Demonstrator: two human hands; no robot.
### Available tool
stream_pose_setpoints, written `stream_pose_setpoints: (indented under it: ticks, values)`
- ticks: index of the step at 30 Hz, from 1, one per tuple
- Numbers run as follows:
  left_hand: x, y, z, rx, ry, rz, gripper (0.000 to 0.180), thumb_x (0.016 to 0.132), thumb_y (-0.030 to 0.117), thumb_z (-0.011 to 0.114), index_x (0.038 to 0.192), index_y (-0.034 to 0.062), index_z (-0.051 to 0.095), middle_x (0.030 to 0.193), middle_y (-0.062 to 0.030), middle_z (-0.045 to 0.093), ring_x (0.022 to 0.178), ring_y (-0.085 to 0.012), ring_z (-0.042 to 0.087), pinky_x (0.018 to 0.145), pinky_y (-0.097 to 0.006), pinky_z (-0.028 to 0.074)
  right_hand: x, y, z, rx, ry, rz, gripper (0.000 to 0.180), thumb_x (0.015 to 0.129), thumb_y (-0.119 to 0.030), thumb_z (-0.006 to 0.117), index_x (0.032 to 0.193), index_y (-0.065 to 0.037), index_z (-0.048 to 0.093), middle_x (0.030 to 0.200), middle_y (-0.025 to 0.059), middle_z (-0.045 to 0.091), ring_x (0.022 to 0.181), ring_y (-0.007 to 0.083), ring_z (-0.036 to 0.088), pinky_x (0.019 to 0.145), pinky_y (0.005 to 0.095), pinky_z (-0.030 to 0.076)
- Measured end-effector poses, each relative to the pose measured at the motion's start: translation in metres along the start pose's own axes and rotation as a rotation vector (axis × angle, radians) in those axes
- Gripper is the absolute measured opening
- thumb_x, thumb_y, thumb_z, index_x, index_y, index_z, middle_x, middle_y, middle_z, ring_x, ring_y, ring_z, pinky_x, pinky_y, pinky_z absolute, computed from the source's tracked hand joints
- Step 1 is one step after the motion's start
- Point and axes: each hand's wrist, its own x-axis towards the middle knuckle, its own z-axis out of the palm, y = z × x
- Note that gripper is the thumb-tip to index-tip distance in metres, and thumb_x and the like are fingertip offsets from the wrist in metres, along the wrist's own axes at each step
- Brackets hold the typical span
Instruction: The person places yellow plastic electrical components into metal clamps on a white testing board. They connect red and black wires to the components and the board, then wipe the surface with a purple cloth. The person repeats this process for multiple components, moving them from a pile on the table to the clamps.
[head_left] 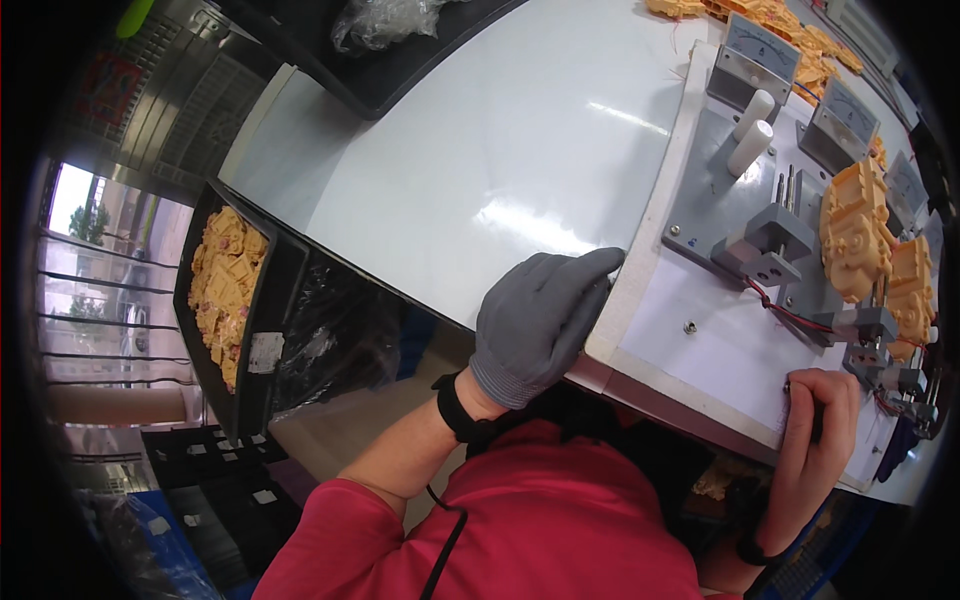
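Note:
My left hand [535, 325], in a grey glove, lies at the near left edge of a raised white board [650, 345]. Its thumb and fingers come together at the tips; what they hold, if anything, is hidden. Bare and curled, my right hand [822, 425] has its fingertips at a small dark part on the board's near side, too small to name. Beyond it, yellow-orange moulded plastic parts [855, 235] with raised shapes sit upright on grey clamp fixtures [770, 240]. A metal toggle switch [690, 327] stands on the board between my hands.
Dial meters [755, 55] line the board's far side, near two white posts [752, 148]. More orange parts [820, 60] are heaped behind. A black tray [390, 75] with clear plastic film lies at the far left of the white table [440, 190]. A black bin [262, 340] of orange pieces stands left.

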Motion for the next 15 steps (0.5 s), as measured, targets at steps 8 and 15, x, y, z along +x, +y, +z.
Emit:
stream_pose_setpoints:
  ticks: [8, 15]
  values:
    - [-0.0022, -0.0015, -0.0007, 0.004, -0.016, -0.005, 0.031, 0.089, 0.007, 0.064, 0.120, 0.0053, 0.065, 0.082, -0.0104, 0.066, 0.070, -0.0273, 0.060, 0.063, -0.037, 0.048, -0.0011, 0.0020, 0.0005, 0.005, -0.006, 0.004, 0.003, 0.087, 0.002, 0.063, 0.090, 0.001, 0.062, 0.084, 0.0102, 0.058, 0.083, 0.0264, 0.055, 0.077, 0.0343, 0.043]
    - [-0.0021, 0.0007, -0.0025, 0.024, -0.029, -0.006, 0.030, 0.091, 0.005, 0.062, 0.121, 0.0030, 0.065, 0.087, -0.0129, 0.067, 0.073, -0.0271, 0.062, 0.066, -0.036, 0.050, -0.0016, 0.0031, 0.0005, 0.021, 0.005, 0.004, 0.007, 0.085, 0.003, 0.065, 0.091, 0.001, 0.063, 0.085, 0.0099, 0.058, 0.084, 0.0252, 0.055, 0.077, 0.0337, 0.043]
